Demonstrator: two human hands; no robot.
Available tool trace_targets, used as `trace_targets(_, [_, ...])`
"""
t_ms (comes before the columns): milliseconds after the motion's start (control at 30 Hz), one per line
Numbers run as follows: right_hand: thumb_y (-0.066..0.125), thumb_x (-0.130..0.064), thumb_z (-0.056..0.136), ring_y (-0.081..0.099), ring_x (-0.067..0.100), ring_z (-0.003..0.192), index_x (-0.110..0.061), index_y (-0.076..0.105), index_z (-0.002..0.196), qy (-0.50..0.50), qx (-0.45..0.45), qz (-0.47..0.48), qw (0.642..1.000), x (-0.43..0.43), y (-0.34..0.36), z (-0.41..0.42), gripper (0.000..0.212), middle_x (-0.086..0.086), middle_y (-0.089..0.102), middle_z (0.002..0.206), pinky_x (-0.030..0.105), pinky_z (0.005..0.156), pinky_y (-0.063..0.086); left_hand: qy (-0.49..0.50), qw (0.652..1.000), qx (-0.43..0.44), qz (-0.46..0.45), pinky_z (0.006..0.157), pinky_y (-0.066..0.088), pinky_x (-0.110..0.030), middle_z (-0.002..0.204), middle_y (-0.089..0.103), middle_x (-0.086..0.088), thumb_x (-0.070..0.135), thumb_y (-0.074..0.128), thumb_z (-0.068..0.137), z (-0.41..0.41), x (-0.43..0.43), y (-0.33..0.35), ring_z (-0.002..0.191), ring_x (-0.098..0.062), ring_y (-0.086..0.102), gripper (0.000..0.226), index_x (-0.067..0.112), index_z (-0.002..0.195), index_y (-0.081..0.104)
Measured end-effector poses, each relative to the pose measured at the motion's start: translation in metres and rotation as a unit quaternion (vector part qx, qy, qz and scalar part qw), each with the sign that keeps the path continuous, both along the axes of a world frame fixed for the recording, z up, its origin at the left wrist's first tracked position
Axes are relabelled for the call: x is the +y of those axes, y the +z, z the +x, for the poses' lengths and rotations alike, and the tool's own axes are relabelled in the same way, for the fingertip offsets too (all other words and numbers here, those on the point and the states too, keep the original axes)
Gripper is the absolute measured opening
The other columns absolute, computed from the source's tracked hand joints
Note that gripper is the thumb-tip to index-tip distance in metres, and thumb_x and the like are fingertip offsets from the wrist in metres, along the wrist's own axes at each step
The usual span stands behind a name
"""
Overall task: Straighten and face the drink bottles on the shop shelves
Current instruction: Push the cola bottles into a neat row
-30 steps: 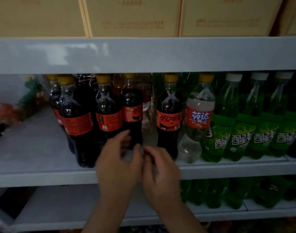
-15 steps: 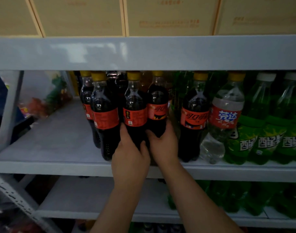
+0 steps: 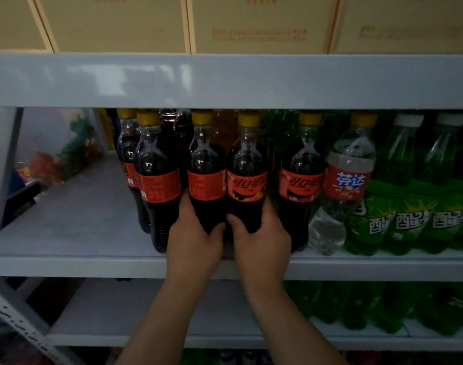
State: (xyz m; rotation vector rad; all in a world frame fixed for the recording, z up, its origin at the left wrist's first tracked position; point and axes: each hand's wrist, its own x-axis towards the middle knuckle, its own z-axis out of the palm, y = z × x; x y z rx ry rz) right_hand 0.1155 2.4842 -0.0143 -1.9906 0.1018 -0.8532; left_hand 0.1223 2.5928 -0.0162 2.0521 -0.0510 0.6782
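Dark cola bottles with yellow caps and red labels stand in a row on the grey middle shelf (image 3: 67,264). My left hand (image 3: 196,243) grips the lower body of one cola bottle (image 3: 206,169) whose label shows its back. My right hand (image 3: 262,243) grips the neighbouring cola bottle (image 3: 247,167), its logo facing out. Both bottles stand upright at the shelf's front. Another cola bottle (image 3: 300,175) stands to the right, logo outward. Further left are two more cola bottles (image 3: 156,175) with labels turned away.
A clear Fanta bottle (image 3: 347,177) and green Sprite bottles (image 3: 398,196) fill the shelf's right side. Cardboard boxes (image 3: 251,22) sit on the upper shelf. More green bottles (image 3: 383,306) lie on the lower shelf. Bare shelf surface (image 3: 75,217) spreads at the left.
Both hands rose from in front of the shelf edge and took hold of two cola bottles. The bottle in my right hand has come forward beside the left one.
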Motion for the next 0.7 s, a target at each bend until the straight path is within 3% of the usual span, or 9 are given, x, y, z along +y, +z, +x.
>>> trace_targets(200, [0.066,-0.058,0.076,0.063,0.017,0.102,-0.023,0.050,0.136,-0.068,-0.008,-0.054,0.996,-0.005,-0.002,-0.010,0.071,-0.004,0.067,0.115,0.034,0.075,0.054,-0.147,0.988,0.042,-0.019,0.101,0.043,-0.032,0.130,0.054,0.019,0.018,0.071,0.077,0.002,0.016,0.006,0.121,0.001,0.050,0.083,0.043,0.143,0.026])
trace_targets(433, [0.067,-0.047,0.082,0.063,0.025,0.107,-0.010,0.046,0.139,-0.091,-0.035,-0.094,0.991,-0.005,-0.006,-0.011,0.071,0.007,0.064,0.121,0.033,0.076,0.052,-0.084,0.996,-0.025,-0.014,0.103,0.044,-0.038,0.131,0.055,0.012,0.033,0.080,0.071,0.004,0.007,-0.001,0.124,-0.003,0.048,0.082,0.031,0.141,0.038])
trace_targets(567, [0.073,-0.044,0.078,0.065,0.024,0.102,-0.008,0.050,0.135,-0.107,-0.058,-0.089,0.989,-0.004,-0.006,-0.011,0.071,0.007,0.066,0.117,0.028,0.073,0.049,-0.103,0.994,-0.024,0.001,0.098,0.037,-0.008,0.130,0.051,0.024,0.025,0.071,0.080,0.002,0.009,-0.002,0.124,0.007,0.045,0.081,0.039,0.146,0.026])
trace_targets(600, [0.074,-0.044,0.076,0.066,0.024,0.100,-0.007,0.052,0.133,-0.114,-0.061,-0.092,0.987,-0.004,-0.006,-0.011,0.071,0.007,0.067,0.115,0.027,0.072,0.049,-0.111,0.994,-0.016,-0.001,0.097,0.036,-0.008,0.131,0.050,0.024,0.023,0.069,0.081,0.001,0.009,-0.002,0.124,0.007,0.043,0.082,0.040,0.147,0.022])
trace_targets(700, [0.078,-0.044,0.072,0.067,0.023,0.096,-0.007,0.055,0.130,-0.137,-0.069,-0.103,0.983,-0.005,-0.006,-0.011,0.072,0.006,0.069,0.111,0.027,0.068,0.051,-0.132,0.991,-0.012,-0.009,0.105,0.038,-0.028,0.137,0.049,0.017,0.024,0.065,0.081,0.001,0.007,-0.001,0.128,0.003,0.042,0.080,0.039,0.147,0.022])
